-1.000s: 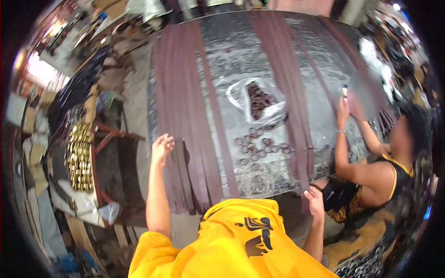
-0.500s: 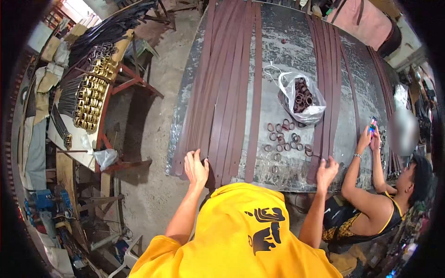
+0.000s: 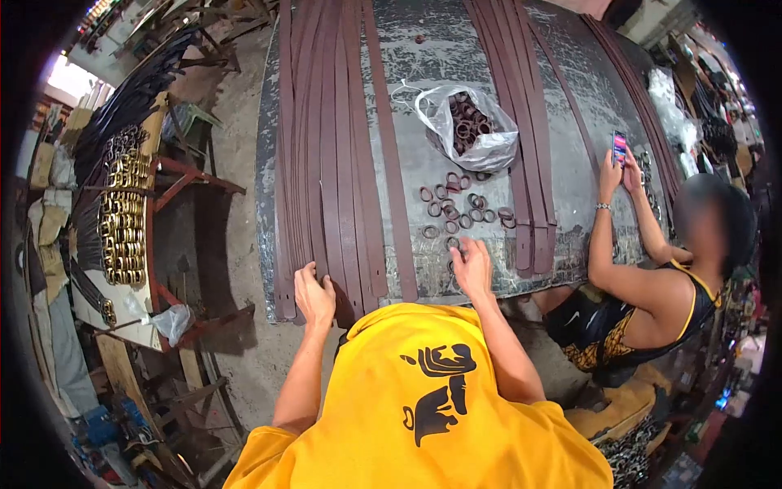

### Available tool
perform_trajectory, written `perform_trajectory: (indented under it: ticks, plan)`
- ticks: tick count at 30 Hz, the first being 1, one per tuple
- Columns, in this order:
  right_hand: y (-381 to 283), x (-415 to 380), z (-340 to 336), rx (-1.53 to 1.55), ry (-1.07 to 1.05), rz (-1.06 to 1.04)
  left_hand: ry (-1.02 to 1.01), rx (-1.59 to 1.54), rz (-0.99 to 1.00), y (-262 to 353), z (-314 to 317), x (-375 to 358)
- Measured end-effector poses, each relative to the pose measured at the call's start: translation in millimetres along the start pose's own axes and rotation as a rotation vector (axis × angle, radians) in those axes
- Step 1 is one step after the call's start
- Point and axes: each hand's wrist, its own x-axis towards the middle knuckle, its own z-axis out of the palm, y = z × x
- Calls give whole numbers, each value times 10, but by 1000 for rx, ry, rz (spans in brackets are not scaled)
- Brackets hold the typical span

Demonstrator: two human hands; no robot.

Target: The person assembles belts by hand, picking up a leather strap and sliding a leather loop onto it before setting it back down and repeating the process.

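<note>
Seemingly mid-job, the head view shows the left hand (image 3: 314, 295) pressed flat, fingers spread and gripping nothing, on the near ends of the long brown leather straps (image 3: 334, 163) laid side by side along the grey metal-topped counter (image 3: 423, 106). The right hand (image 3: 472, 267) lies open beside it, fingertips at the nearest of the small brown leather loops (image 3: 456, 213) scattered just beyond; no loop is pinched yet. Further beyond those sits a clear plastic bag (image 3: 476, 122) holding more loops. No loop looks fitted to a strap, so most work seems left. Right of the right hand, a seated person's hands hold a phone (image 3: 619, 148).
</note>
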Motion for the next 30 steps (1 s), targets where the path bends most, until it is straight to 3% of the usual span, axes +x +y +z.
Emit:
perform_trajectory:
  ticks: [2, 6, 8, 10, 12, 13, 18, 22, 25, 30]
  plan:
    - [-9, 73, 87, -49, 28, 43, -89, -9, -53, 38, -15, 102]
    - [303, 210, 305, -48, 85, -193, -219, 40, -97, 41, -88, 271]
    - [363, 247, 317, 201, -32, -11, -184, -86, -141, -54, -209, 371]
    - [321, 241, 266, 432, -118, 137, -260, -520, -168, -145, -342, 459]
    - [230, 226, 152, 646, -177, 238, -418, -995, -341, -9, -552, 473]
    - [101, 209, 39, 713, -206, 271, -524, -1051, -338, 70, -659, 490]
    - [-85, 169, -75, 831, -232, 262, -722, -1109, -216, 531, -611, 443]
    - [-333, 135, -231, 913, -332, 315, -755, -1090, -196, 1022, -410, 309]
    - [-313, 108, -220, 1293, -533, 434, -764, -1096, -169, 1025, -92, 282]
    - [-329, 82, -157, 1545, -733, 525, -788, -1075, -148, 1124, -105, 269]
